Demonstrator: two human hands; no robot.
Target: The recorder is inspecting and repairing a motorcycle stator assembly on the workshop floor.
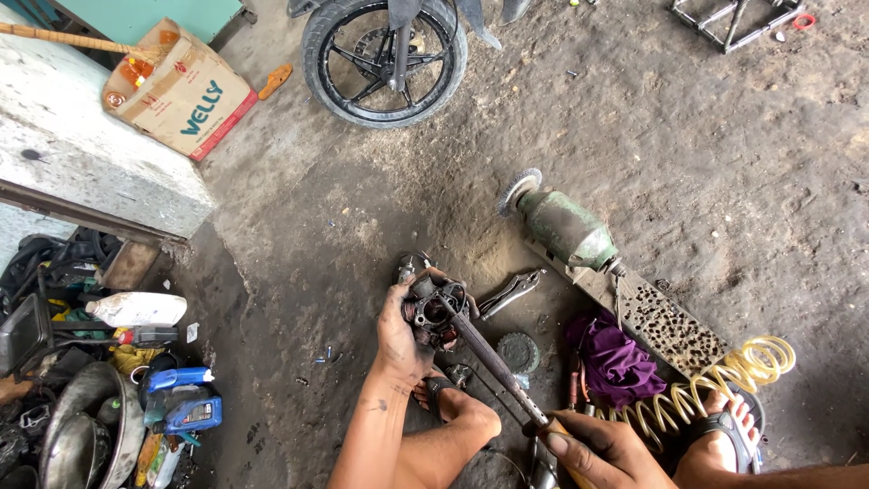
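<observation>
Left hand (401, 337) grips engine part (433, 310); right hand (605, 450) drives screwdriver (493, 364) into it

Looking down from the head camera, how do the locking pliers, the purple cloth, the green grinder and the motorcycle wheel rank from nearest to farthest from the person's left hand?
From the left hand, which grips a small greasy engine part:
1. Locking pliers, on the ground just to its right.
2. Purple cloth, farther right and lower in the picture.
3. Green grinder, up and to the right; close to the cloth in rank.
4. Motorcycle wheel, at the top.
</observation>
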